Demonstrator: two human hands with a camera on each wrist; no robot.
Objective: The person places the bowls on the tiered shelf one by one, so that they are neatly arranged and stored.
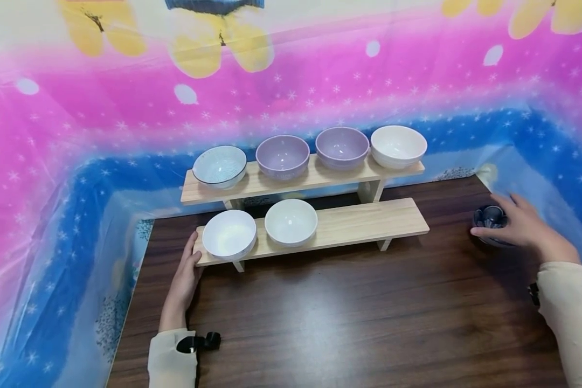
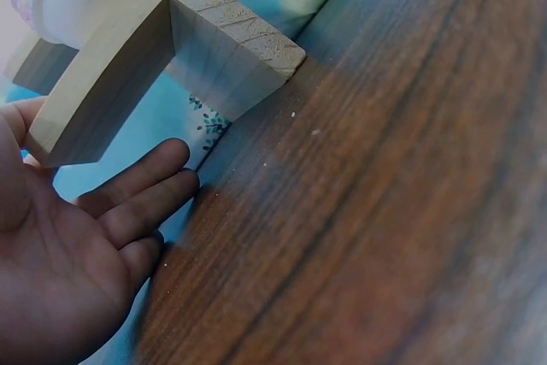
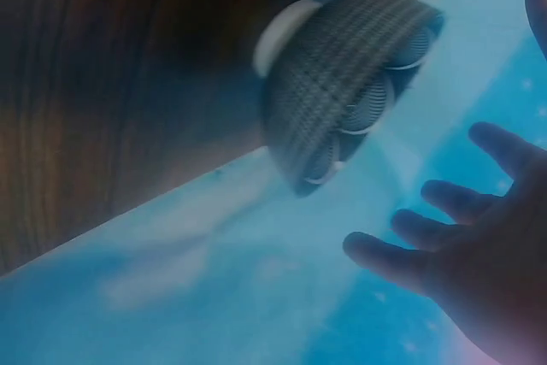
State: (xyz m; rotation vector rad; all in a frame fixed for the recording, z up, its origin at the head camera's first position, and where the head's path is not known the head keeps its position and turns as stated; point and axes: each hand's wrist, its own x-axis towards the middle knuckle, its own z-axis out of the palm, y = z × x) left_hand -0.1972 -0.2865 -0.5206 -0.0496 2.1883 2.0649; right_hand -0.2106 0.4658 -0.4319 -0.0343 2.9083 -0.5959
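Note:
At the lower wooden shelf (image 1: 368,221), my left hand (image 1: 184,277) rests against the left end. In the left wrist view, that hand (image 2: 77,254) has thumb and index at the board's end, its other fingers stretched out loosely below. A white bowl (image 1: 229,234) sits close beside it on the board, with another white bowl (image 1: 291,222) to its right. My right hand (image 1: 524,223) reaches over a dark patterned bowl (image 1: 490,215) at the table's right side, partly covering it. In the right wrist view its fingers are spread, apart from the bowl (image 3: 342,83), whose inside shows rounded ribbed shapes.
Behind stands a higher wooden shelf (image 1: 252,185) bearing a pale blue bowl (image 1: 220,167), two purple bowls (image 1: 282,156) and a white bowl (image 1: 399,146). All stand on a dark wood table (image 1: 349,312). A colourful pink and blue cloth (image 1: 281,91) hangs around the back and sides.

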